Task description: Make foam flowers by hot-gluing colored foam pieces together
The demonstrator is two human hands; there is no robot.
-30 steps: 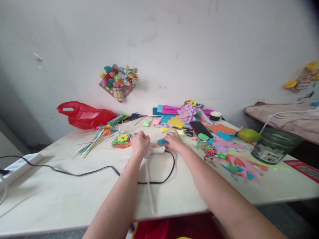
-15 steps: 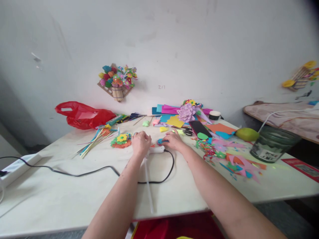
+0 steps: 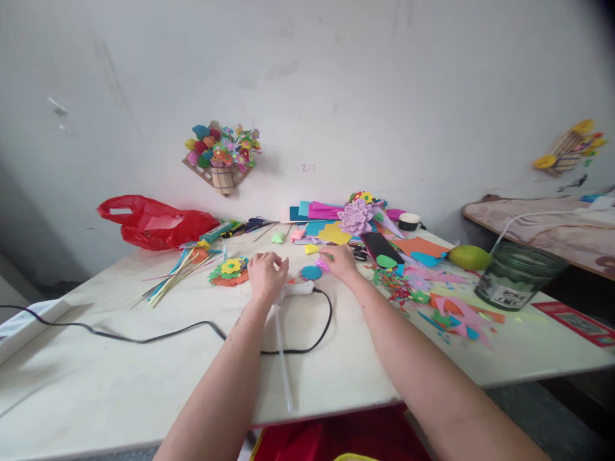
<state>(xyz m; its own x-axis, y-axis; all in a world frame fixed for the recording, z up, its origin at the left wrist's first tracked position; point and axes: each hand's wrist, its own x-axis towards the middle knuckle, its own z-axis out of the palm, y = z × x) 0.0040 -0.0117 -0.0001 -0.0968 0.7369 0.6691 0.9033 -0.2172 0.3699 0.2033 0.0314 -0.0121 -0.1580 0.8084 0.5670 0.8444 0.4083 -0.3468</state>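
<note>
My left hand (image 3: 266, 275) is closed, its fingers curled inward behind the white glue gun (image 3: 298, 290); whatever it may hold is hidden. From the gun's near end a clear glue stick (image 3: 283, 358) runs toward the table's front edge. My right hand (image 3: 340, 262) has its fingertips closed on a small shiny magenta packet (image 3: 321, 264). Just left of that packet a blue foam disc (image 3: 311, 273) lies flat on the table, touched by neither hand. Beside my left hand is a stack of scalloped foam flowers (image 3: 231, 269), yellow on top.
A black cord (image 3: 168, 331) crosses the table to a power strip (image 3: 33, 326). Foam scraps (image 3: 451, 307), a phone (image 3: 382, 248) and a green glass jar (image 3: 516, 275) are on the right. At the left are paper strips (image 3: 175, 275) and a red plastic bag (image 3: 158, 221).
My right hand has come off the blue disc, leaving it in full view, and now has the magenta packet at its fingertips. My left hand stays by the glue gun. The view has shifted slightly.
</note>
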